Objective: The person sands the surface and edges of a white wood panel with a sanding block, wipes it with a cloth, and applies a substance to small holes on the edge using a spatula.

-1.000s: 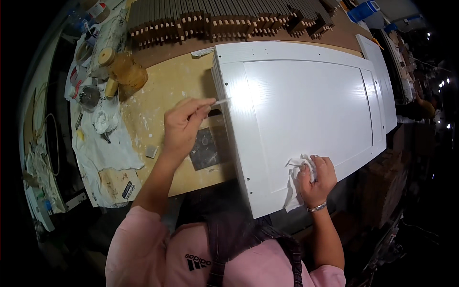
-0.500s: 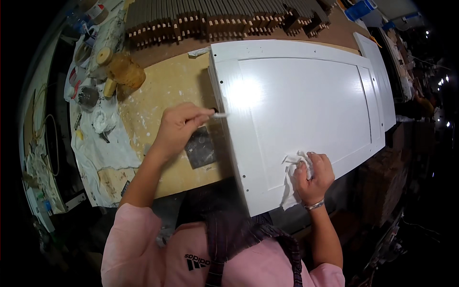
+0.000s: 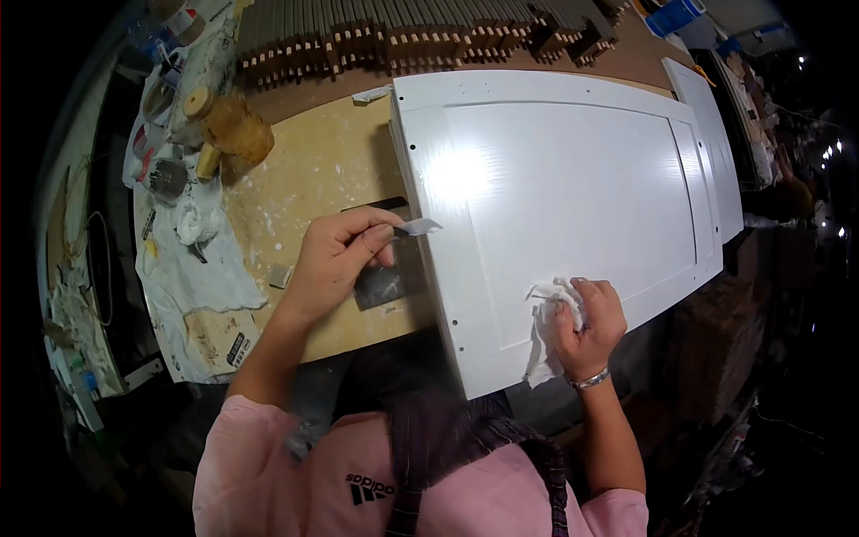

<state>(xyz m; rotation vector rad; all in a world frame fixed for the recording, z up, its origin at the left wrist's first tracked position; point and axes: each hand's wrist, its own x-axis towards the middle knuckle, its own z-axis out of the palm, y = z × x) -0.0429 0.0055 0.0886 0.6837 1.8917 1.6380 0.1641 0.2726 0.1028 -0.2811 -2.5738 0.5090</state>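
Observation:
A white panelled door (image 3: 573, 188) lies on the bench in front of me, its raised frame running round a flat middle. Between the thumb and fingers of my left hand (image 3: 344, 259) is a small grey piece of sandpaper (image 3: 417, 227), its tip over the door's left edge. My right hand (image 3: 591, 327) grips a crumpled white rag (image 3: 543, 345) against the near right part of the door; folds of it hang toward the front edge. Partly under my left hand, a dark grey square sheet (image 3: 380, 288) rests on the bench.
Brown slats (image 3: 429, 36) stand in a long row at the back. Left of the door, the paint-spotted bench (image 3: 304, 161) bears a jar of amber liquid (image 3: 237, 130), a dark bottle (image 3: 166, 179) and a white cloth (image 3: 215, 277). Another white panel (image 3: 707, 116) stands beyond the door's right end.
My left hand has come slightly nearer to me, and the sandpaper has turned so its flat face shows. My right hand and the rag are almost where they were.

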